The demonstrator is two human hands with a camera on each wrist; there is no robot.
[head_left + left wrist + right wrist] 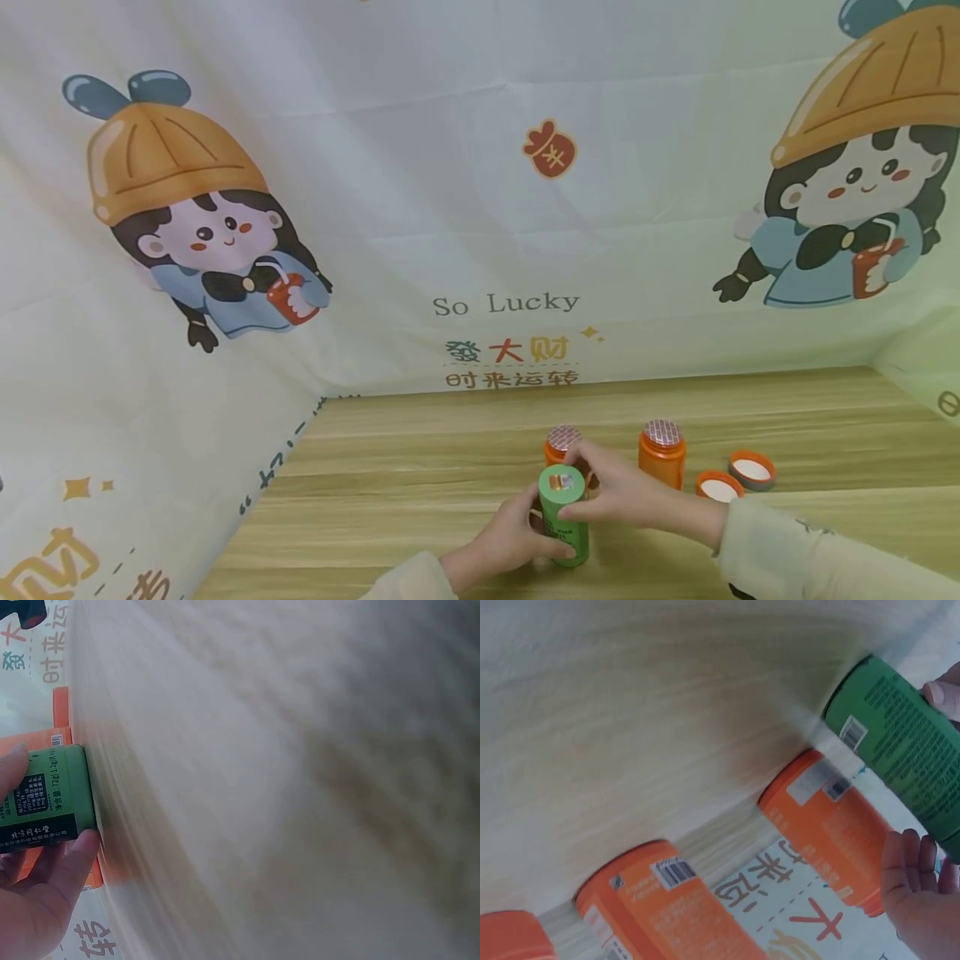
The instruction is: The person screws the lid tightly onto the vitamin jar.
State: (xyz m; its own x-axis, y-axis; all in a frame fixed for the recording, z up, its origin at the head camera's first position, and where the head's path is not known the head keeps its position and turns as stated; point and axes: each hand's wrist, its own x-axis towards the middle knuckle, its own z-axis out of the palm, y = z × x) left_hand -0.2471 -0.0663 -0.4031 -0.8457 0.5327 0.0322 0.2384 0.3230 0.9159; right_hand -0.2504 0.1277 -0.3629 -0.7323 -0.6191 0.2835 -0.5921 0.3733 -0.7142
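Note:
A green bottle (567, 535) with a flat green cap (552, 483) stands upright near the front of the table. My left hand (512, 535) grips its lower body, thumb in front and fingers on the far side. With thumb and fingers, my right hand (628, 490) holds the cap from the right. Dark and white print shows on the green bottle (56, 791) in the left wrist view. Just behind is an uncapped orange bottle (821, 829), partly hidden by the right hand in the head view. Another orange bottle (662, 467) stands right of it, patterned foil seal over its mouth.
Two orange-and-grey caps (753, 469) lie with white linings up on the table, right of the orange bottles. The wood-grain table (390, 467) meets a printed cloth backdrop (390, 250) at the back and sides.

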